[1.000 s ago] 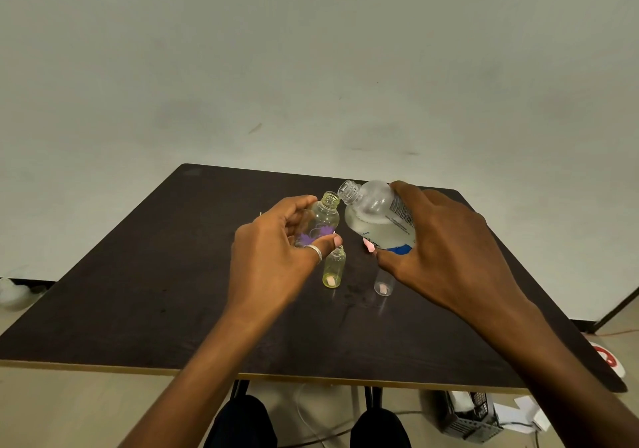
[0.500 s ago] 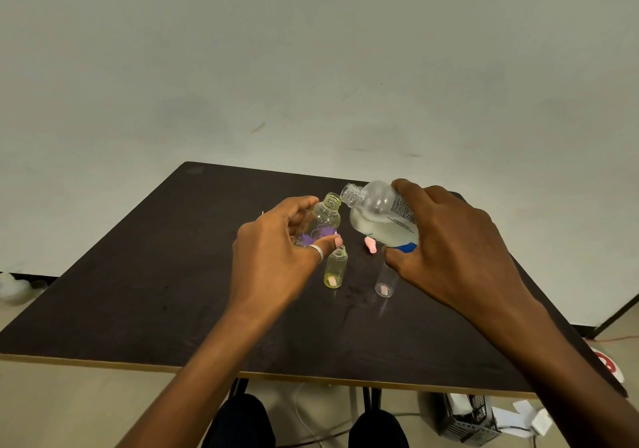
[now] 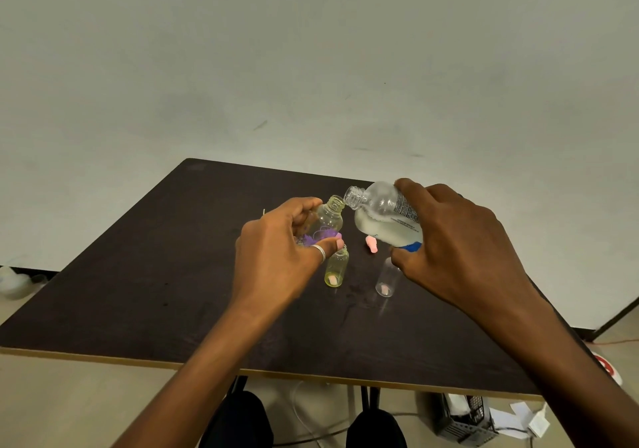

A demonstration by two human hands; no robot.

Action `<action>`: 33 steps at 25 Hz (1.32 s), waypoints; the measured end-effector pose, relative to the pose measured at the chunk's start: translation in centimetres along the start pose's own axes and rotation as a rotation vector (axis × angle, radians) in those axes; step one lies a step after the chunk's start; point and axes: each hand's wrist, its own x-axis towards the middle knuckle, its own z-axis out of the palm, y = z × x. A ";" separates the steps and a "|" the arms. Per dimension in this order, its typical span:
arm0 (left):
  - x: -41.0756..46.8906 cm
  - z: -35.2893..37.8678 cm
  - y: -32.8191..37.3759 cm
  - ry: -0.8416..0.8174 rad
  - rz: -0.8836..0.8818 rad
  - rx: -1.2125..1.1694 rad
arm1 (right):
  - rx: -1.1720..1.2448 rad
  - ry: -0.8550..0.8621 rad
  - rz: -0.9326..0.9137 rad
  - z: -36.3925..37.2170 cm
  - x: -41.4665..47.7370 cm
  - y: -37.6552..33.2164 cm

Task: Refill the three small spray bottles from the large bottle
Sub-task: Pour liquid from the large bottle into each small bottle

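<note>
Above the table, right hand grips the large bottle (label print illegible), left hand grips a small bottle.

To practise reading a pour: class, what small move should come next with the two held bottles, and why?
Probably the right hand tips the large bottle further over the small bottle in the left hand. Their open mouths nearly meet, but the liquid lies low in the body, short of the neck.

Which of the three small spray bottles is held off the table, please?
The clear bottle with purple print, gripped by the left hand; the yellow-tinted bottle and the plain clear bottle stand on the dark table.
</note>
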 end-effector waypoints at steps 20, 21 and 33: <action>0.0 0.1 0.0 -0.020 -0.002 0.023 | -0.018 0.023 -0.029 -0.4 0.2 0.1; 0.0 0.1 0.0 -0.019 -0.002 0.021 | -0.020 0.022 -0.030 -0.4 0.2 0.2; 0.0 0.3 -0.2 -0.011 0.005 0.027 | -0.012 0.006 -0.024 -0.5 0.4 0.2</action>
